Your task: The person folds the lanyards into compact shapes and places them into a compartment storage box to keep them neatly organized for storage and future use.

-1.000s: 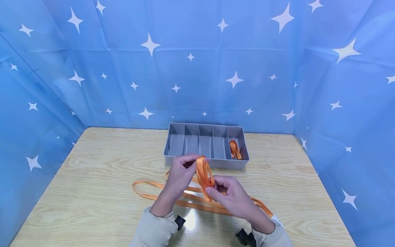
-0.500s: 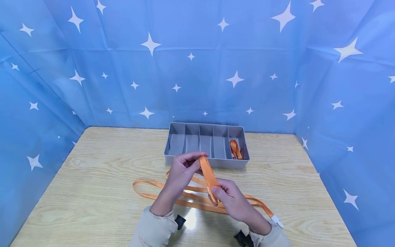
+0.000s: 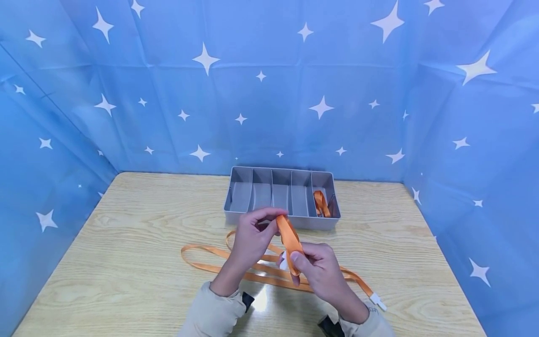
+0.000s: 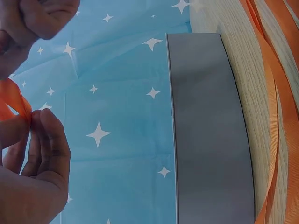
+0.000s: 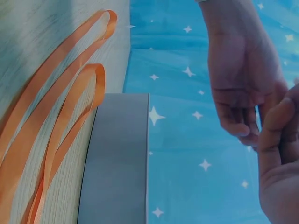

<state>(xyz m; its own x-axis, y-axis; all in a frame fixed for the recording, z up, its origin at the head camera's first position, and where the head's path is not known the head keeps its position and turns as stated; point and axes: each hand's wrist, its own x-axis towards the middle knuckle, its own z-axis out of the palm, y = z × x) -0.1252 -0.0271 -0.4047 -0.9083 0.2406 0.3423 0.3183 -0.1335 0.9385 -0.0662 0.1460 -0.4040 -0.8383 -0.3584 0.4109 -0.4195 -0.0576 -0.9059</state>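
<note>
Orange lanyard [image 3: 289,238], folded, pinched at its upper end by the left hand [image 3: 252,238] and lower down by the right hand [image 3: 323,272], could spill its loops if either grip slackens.

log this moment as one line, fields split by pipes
left hand: pinches far end of folded orange band | right hand: grips near end | table: loose orange straps | gray tray: orange bundle, rightmost compartment

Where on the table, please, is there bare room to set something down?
The wooden table is bare left of the tray and loose lanyard straps, and right of them to its edge. Crowded: the middle before the tray, where hands hold a folded lanyard above those straps.
</note>
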